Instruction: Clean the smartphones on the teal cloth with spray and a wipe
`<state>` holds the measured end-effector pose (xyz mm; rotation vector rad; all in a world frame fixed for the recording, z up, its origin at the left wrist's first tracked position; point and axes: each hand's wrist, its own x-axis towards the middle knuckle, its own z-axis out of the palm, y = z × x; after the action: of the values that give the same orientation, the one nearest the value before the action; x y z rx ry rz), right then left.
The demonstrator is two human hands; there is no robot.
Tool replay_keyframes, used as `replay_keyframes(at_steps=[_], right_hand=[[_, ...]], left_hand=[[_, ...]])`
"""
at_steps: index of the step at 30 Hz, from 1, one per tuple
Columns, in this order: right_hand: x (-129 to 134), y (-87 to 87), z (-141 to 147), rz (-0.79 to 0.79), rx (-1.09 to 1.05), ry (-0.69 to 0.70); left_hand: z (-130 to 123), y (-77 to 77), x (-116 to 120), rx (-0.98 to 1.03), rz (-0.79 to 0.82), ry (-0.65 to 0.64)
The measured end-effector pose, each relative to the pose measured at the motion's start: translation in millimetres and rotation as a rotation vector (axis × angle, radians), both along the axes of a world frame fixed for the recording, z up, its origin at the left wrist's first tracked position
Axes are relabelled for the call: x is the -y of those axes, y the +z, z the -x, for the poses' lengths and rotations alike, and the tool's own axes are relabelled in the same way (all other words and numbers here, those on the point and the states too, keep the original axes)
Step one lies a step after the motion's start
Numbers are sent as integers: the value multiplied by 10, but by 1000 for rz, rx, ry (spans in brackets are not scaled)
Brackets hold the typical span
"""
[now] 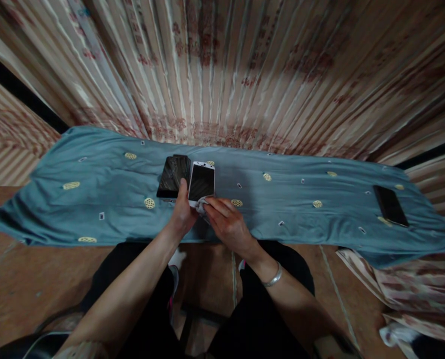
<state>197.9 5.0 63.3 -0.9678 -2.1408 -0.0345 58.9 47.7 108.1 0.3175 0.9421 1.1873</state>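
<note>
The white phone has a glossy black screen, rounded corners and a pale frame, wider at top and bottom. It is above the teal-covered tabletop, just beside a stack of dark phones. The left hand's fingers grip its lower left side; the right hand's fingers pinch a grey cloth at its lower edge.

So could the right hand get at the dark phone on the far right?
Probably, with a stretch: nothing stands between the right hand and the dark phone, but that hand holds a rag at the white phone.
</note>
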Motion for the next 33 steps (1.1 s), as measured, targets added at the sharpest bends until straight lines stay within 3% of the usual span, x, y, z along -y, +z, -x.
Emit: replay_keyframes(at_steps=[13,22,27,33], right_hand=[[-35,4,178,-24,40,3],[-77,-10,124,-24,-90,3],[-133,-53,-16,181,-236,-15],[-286,-157,-137,630,-806,-85]], left_hand=[[-69,-3,42,45,62,-22],[53,-111,-28,-22,-121,-22],[108,-179,-78,-7,-156,3],[108,-224,-78,34,-109,22]])
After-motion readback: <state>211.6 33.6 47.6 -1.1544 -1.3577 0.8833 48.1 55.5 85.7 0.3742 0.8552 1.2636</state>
